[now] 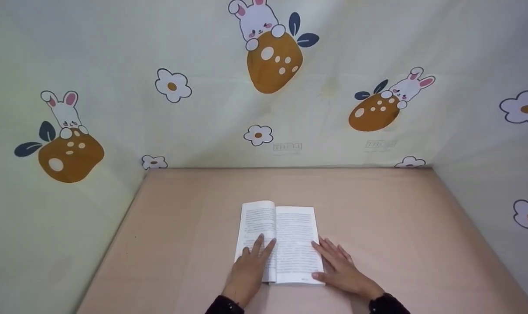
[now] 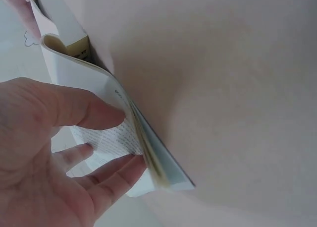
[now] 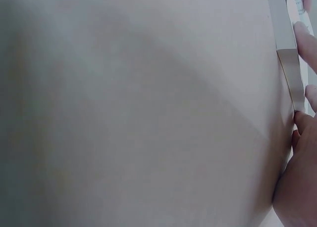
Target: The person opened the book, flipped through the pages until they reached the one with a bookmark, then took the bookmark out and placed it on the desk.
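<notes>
A book (image 1: 296,244) lies open on the table, with lines of small print on both pages. My left hand (image 1: 248,268) rests on the left page, two fingers reaching toward the fold. From the left wrist, the thumb and fingers of the left hand (image 2: 64,147) touch the printed page (image 2: 106,140), and the page stack curves up near the spine. At the book's right edge is my right hand (image 1: 344,270), its thumb and index finger touching the page margin. Only part of the right hand (image 3: 304,172) shows beside the book's edge (image 3: 290,68) in the right wrist view.
A pinkish-beige tabletop (image 1: 194,226) surrounds the book. Behind it stands a pale cloth wall (image 1: 211,117) printed with rabbits, fruit and flowers, and similar cloth sides rise at left and right. Dark sleeves (image 1: 224,305) cover both wrists.
</notes>
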Tool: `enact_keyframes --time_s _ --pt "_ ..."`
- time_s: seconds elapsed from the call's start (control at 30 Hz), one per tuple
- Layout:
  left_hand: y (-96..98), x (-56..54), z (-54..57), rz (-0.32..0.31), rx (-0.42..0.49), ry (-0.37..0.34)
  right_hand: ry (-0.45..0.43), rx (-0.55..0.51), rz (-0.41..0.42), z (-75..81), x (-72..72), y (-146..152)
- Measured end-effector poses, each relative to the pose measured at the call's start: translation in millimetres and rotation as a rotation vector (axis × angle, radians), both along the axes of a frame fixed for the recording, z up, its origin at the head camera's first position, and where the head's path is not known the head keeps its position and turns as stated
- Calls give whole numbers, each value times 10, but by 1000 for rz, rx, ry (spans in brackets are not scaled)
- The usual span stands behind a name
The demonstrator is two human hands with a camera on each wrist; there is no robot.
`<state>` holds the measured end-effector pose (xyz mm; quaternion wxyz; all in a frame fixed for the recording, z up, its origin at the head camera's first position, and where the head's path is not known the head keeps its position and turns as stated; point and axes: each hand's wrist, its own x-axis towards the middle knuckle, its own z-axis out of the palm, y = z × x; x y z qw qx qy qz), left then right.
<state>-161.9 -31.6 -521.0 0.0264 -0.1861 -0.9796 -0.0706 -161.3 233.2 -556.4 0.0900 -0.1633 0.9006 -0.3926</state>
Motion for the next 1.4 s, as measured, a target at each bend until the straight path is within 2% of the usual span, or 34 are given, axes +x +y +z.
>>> enact_keyframes --time_s 0.27,0.6,0.8,1.0,1.27,1.4 --pt "67 0 77 31 46 -73 -61 -21 5 35 17 -6" --pt "139 -7 138 59 92 -129 -37 -12 5 14 13 1" --pt "186 -29 112 87 95 -143 -28 -13 3 6 9 5" --pt "241 -36 88 115 28 -163 -26 -13 2 15 12 7" --pt "316 -14 82 103 -200 -63 -59 -11 -3 38 5 0" --pt "359 -23 53 110 -246 -51 -59 -17 3 38 7 15"
